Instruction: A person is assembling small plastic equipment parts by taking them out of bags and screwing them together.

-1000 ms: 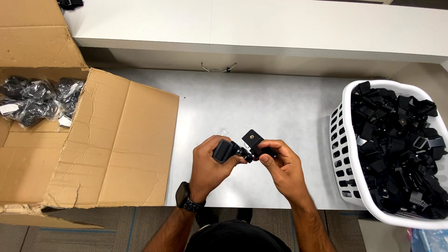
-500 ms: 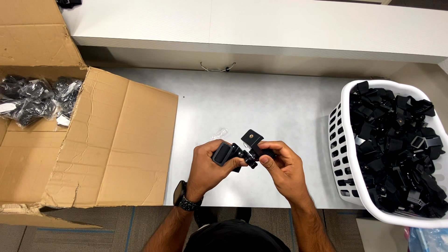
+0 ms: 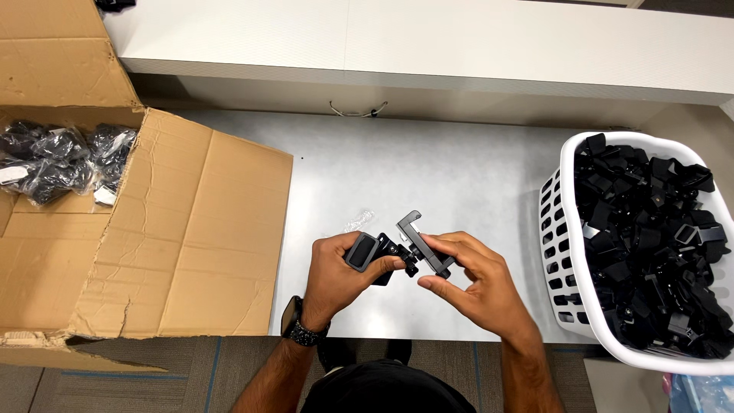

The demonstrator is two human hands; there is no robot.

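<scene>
Both hands hold one small black clamp-like mount (image 3: 404, 248) just above the grey tabletop (image 3: 428, 168) near its front edge. My left hand (image 3: 336, 271) grips its grey-faced block end, with a dark watch on that wrist. My right hand (image 3: 474, 279) pinches the flat L-shaped bracket end between thumb and fingers. A small clear plastic bag (image 3: 358, 222) lies on the table just beyond my left hand.
A white slotted basket (image 3: 558, 252) at the right is heaped with several black parts of the same kind. An opened cardboard box (image 3: 153, 252) at the left holds several bagged black parts (image 3: 61, 160). A white shelf (image 3: 428, 38) runs along the back.
The hands have stayed at the same place on the table. The bracket end of the black mount has turned slightly between my fingers.
</scene>
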